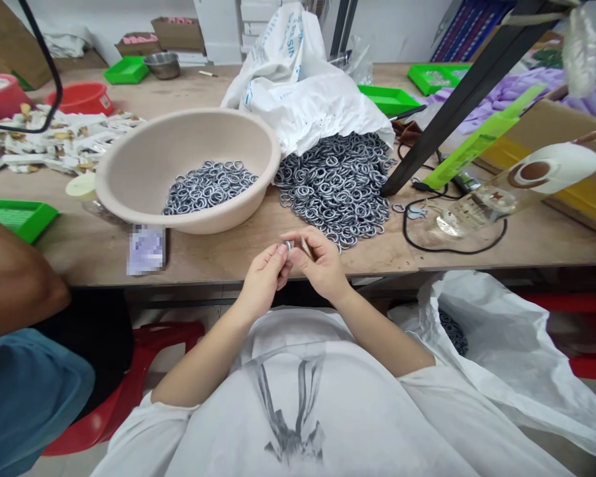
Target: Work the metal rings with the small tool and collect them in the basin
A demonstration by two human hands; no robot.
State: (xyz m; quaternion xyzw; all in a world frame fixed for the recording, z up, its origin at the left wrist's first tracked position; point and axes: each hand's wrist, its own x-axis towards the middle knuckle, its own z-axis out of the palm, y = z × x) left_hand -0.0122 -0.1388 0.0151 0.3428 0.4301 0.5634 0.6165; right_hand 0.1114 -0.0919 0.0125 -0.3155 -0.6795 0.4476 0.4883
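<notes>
A small grey ring is pinched between the thumb and fingers of my left hand, just over the table's front edge. Close against it is my right hand, its fingers curled around a thin, flat piece whose kind I cannot make out. Beyond my hands, a heap of grey rings spills from a white sack lying on its side. Left of the heap, a beige basin holds more of the same rings.
A black post slants up beside the heap. Right of it are a clear bottle and a black cable. An open white bag with rings stands low at my right. A co-worker's arm reaches in from the left.
</notes>
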